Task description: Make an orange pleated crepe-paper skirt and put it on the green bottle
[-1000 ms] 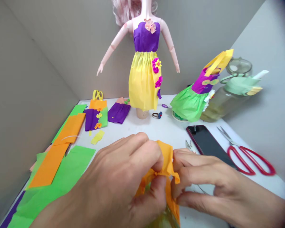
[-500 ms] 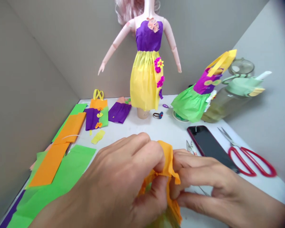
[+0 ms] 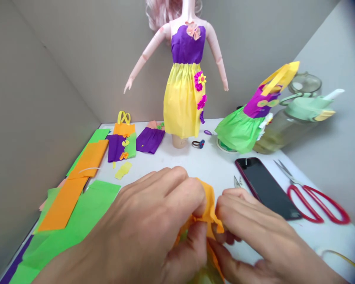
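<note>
My left hand (image 3: 148,225) and my right hand (image 3: 254,225) meet at the bottom middle, pinching a gathered strip of orange crepe paper (image 3: 208,205) between their fingers. Below the strip, a yellow-green crepe piece (image 3: 205,277) is mostly cut off by the frame's lower edge. My fingers hide much of the paper. Straight ahead stands a doll (image 3: 185,47) in a purple and yellow crepe-paper dress with magenta flowers, well beyond my hands. The nearest tool to my right hand is a small pair of snips (image 3: 237,182), its handles hidden.
A black smartphone (image 3: 266,188) and red-handled scissors (image 3: 316,205) lie on the white table (image 3: 221,161) to the right. Behind them stand a green-and-purple paper dress (image 3: 239,130) and a plastic bottle (image 3: 296,122). Orange and green paper sheets (image 3: 91,209) lie left, against a grey wall (image 3: 38,98).
The view has drifted slightly, shifting the scene rightward. My right hand has moved lower and rotated, its fingers now lower on the orange paper. My left hand stays nearly still.
</note>
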A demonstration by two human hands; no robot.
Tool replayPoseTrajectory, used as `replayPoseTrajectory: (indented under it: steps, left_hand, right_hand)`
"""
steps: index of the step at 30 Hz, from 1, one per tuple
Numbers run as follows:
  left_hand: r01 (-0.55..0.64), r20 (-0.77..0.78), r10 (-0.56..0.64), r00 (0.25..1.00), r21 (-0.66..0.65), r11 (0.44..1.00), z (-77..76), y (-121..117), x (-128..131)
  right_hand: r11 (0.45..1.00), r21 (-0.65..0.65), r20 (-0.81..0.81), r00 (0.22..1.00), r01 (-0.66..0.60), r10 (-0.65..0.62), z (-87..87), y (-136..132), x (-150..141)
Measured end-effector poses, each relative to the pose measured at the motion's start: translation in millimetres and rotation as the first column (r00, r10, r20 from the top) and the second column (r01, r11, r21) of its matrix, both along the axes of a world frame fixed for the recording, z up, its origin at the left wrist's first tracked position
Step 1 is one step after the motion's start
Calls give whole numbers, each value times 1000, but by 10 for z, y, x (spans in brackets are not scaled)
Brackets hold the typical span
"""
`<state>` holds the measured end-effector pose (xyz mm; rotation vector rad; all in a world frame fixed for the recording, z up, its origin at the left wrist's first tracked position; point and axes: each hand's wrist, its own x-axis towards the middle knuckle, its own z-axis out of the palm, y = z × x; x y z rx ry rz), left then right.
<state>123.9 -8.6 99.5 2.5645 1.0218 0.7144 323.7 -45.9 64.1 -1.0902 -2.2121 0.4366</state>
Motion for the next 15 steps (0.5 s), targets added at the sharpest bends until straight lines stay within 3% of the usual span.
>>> replayPoseTrajectory:
  steps: [6,15]
  left_hand:
    - [1,8,-1,1000,-6,1000,48,4,-19]
    - [13,30,-12,999,-36,999,44,3,-33]
  right_hand:
    - [979,135,-39,988,151,-147,33,4,122]
    - [973,181,-116,986,143,-124,-9,24,66]
